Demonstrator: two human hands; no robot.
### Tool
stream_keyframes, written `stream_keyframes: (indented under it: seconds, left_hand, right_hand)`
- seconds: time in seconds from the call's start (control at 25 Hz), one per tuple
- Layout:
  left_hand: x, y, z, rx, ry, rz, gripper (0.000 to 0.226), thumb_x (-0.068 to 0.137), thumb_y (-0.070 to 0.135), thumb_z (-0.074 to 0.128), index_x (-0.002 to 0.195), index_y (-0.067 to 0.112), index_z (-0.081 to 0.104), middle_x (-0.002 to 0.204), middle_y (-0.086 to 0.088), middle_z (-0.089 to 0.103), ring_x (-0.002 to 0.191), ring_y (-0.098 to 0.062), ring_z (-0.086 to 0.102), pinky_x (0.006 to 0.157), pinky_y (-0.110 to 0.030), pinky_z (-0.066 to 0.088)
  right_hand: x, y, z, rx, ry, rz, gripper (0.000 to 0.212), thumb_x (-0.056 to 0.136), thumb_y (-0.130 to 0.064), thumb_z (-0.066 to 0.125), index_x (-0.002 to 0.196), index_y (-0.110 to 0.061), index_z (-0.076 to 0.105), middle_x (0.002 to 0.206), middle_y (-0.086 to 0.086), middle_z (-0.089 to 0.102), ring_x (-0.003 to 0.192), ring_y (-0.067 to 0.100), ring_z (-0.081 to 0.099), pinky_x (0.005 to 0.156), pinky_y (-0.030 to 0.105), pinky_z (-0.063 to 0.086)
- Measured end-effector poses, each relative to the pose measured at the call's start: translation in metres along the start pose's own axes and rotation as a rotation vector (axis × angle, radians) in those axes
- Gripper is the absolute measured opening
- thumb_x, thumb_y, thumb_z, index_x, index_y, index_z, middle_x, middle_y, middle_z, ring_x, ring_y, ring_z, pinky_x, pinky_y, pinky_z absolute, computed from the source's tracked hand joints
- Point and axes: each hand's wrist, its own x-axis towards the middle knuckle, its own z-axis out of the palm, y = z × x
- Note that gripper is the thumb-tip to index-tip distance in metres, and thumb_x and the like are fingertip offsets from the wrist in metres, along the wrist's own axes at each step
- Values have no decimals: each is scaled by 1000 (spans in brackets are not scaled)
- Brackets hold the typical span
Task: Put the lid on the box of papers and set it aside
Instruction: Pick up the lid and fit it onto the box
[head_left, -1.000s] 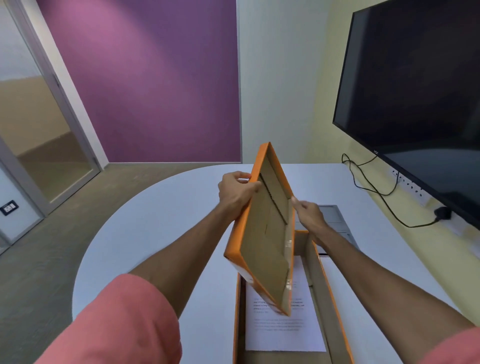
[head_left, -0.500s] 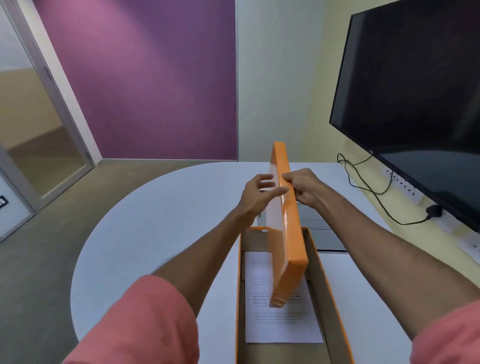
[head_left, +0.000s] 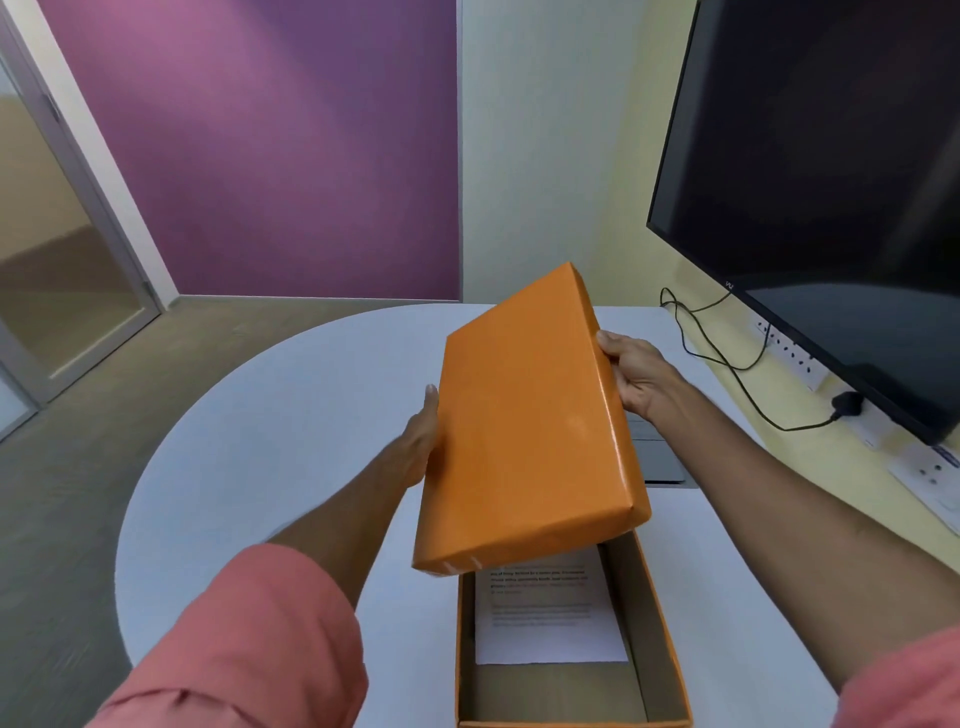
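You have turned the lid top-side up. Your left hand and right hand clasp its long edges, the open box below. Lower it square.

Purple wall, grey floor, white table, wall-mounted screen

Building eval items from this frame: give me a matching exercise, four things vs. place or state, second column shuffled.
Column 1:
1. orange lid
2. printed paper
3. left hand
4. black cable

Column 2:
A. lies flat inside the open box
B. hangs down the yellow wall below the TV
C. held tilted in the air above the box
D. grips the lid's left edge

Pairs: 1-C, 2-A, 3-D, 4-B. The right hand holds the lid's opposite edge.
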Motion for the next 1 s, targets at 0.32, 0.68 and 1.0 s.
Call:
stream_keyframes:
  seconds: [0.32,0.68,1.0]
  left_hand:
    - [11,-5,-3,-27,70,24,62,98,57,23,138,15,44,140,-11,51,123,-35,52,103,-55,40]
    - [14,-53,25,144,228,45,51,102,37,31,134,1,47,134,-20,53,119,-37,53,96,-42,43]
    - [21,-91,45,121,96,-73,40,102,26,28,119,1,55,96,-13,60,87,-26,59,80,-37,48]
  right_hand:
    - [3,27,-33,-549,183,2,35,102,-37,38,91,-13,61,72,5,58,58,18,53,53,26,42]
    - [-6,98,-75,-754,125,50,43,103,-27,40,144,-15,42,137,13,57,114,31,60,98,49,51]
    - [-9,134,-107,-791,158,162,44,103,-26,39,146,-14,39,139,14,54,117,32,58,99,48,50]
